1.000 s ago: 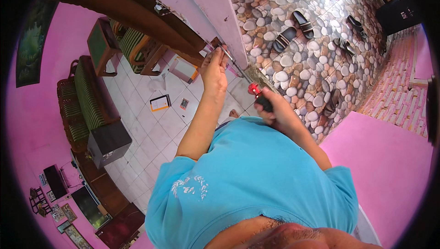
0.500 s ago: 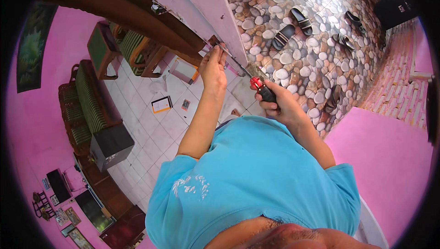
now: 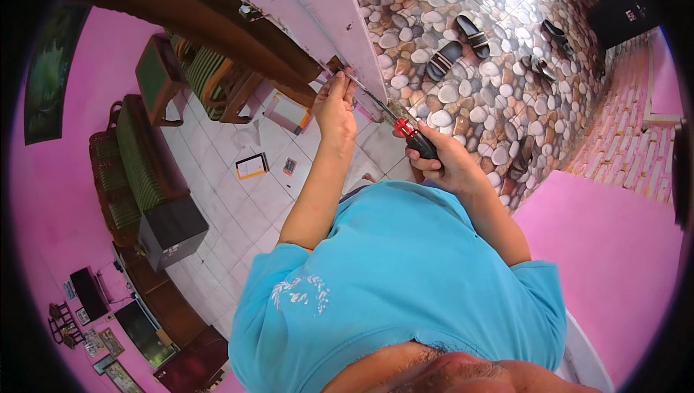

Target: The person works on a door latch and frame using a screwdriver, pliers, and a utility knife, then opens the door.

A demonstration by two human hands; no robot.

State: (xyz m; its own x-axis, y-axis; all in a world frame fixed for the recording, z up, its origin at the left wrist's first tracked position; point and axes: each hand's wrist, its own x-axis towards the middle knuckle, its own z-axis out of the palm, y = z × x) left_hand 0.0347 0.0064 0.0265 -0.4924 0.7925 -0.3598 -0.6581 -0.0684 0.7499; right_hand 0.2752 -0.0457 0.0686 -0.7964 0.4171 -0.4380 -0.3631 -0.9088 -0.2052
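My right hand (image 3: 454, 161) is wrapped round the red and black handle of a screwdriver (image 3: 422, 144). Its long metal shaft slants up and left to the edge of a pale pink door frame (image 3: 347, 28). At the shaft's far end, the fingers of my left hand (image 3: 335, 112) are pinched together beside the tip, against a small brown metal plate (image 3: 335, 63) on the frame. Whether they grip the tip or some small part there is hidden by the fingers.
Beyond the frame, several sandals (image 3: 444, 60) lie on a pebble-patterned floor (image 3: 434, 13). On the white tiles (image 3: 231, 245) at left are a dark-and-orange flat item (image 3: 251, 167) and a small card (image 3: 290, 167). A green striped sofa (image 3: 142, 158) and black box (image 3: 173, 230) stand farther left.
The screwdriver handle and my right hand have shifted very slightly right. My left hand stays at the tip, and the view has moved a little.
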